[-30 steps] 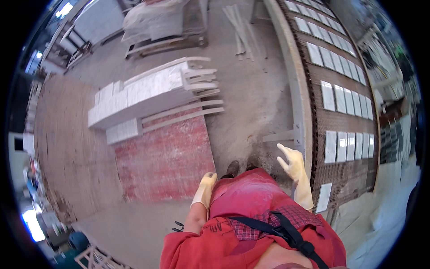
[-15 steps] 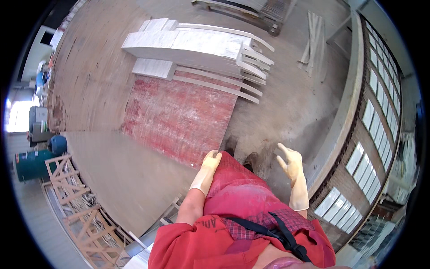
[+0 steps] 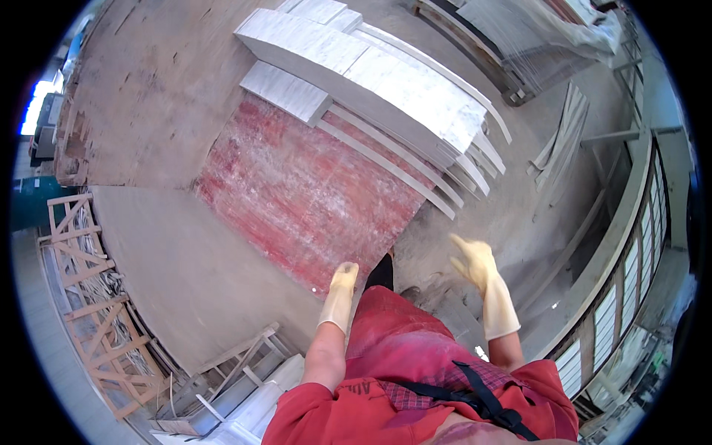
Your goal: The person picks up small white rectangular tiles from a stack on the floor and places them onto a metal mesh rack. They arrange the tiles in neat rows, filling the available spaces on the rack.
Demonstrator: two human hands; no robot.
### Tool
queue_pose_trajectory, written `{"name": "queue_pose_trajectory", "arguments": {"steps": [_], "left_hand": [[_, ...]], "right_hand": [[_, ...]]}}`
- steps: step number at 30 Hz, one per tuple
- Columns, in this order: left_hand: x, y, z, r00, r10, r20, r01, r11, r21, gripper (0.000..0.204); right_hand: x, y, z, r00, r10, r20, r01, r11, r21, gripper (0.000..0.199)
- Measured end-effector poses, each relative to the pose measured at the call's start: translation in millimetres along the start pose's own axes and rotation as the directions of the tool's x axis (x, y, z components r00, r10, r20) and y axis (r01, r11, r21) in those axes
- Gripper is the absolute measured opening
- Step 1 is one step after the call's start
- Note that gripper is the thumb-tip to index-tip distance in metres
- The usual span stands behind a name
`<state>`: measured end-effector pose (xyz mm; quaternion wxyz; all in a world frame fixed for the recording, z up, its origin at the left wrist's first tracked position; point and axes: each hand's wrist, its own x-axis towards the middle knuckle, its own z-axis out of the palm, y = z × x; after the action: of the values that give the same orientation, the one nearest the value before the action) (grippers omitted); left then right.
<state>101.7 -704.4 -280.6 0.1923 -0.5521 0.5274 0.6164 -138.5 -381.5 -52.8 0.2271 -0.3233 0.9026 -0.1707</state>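
Both my hands wear long, pale yellow rubber gloves. My left hand (image 3: 343, 280) hangs over the near corner of a red-stained board (image 3: 297, 200), apart from it. Its fingers look folded together, partly hidden by the hand, with nothing visible in them. Out to the right over the grey floor, my right hand (image 3: 476, 265) is open, thumb and fingers apart, holding nothing. Ahead on the board's far side lies a stack of white marble-like slabs (image 3: 356, 63). A smaller white block (image 3: 285, 93) sits at its near side. Long, thin pale strips (image 3: 393, 167) stretch beside the stack.
Narrow pale strips (image 3: 561, 141) lie on the floor at the far right. A plastic-covered pallet (image 3: 530, 37) stands beyond the stack. Wooden crate frames (image 3: 104, 319) line the left side. A long ledge with a window grid (image 3: 586, 334) curves along the right.
My view has turned and moved forward, so the slab stack appears larger and tilted. My left hand now hangs clear of the red apron. My right hand stays open out to the side.
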Motion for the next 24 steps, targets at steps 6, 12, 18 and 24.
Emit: {"name": "queue_pose_trajectory", "arguments": {"steps": [6, 12, 18, 24], "left_hand": [[80, 42, -18, 0.999, 0.025, -0.028, -0.027, 0.994, -0.104, 0.048], [145, 115, -28, 0.995, 0.023, -0.099, -0.04, 0.985, -0.168, 0.048], [204, 145, -38, 0.995, 0.007, -0.101, -0.032, 0.967, -0.251, 0.048], [247, 191, -42, 0.994, -0.001, -0.111, -0.025, 0.973, -0.231, 0.049]], "right_hand": [[218, -17, -37, 0.974, -0.167, -0.152, 0.168, 0.986, -0.003, 0.06], [367, -39, -39, 0.94, -0.216, -0.265, 0.234, 0.972, 0.037, 0.058], [494, -29, -32, 0.93, -0.256, -0.265, 0.182, 0.944, -0.275, 0.064], [578, -9, -20, 0.899, -0.339, -0.279, 0.185, 0.869, -0.458, 0.075]]}}
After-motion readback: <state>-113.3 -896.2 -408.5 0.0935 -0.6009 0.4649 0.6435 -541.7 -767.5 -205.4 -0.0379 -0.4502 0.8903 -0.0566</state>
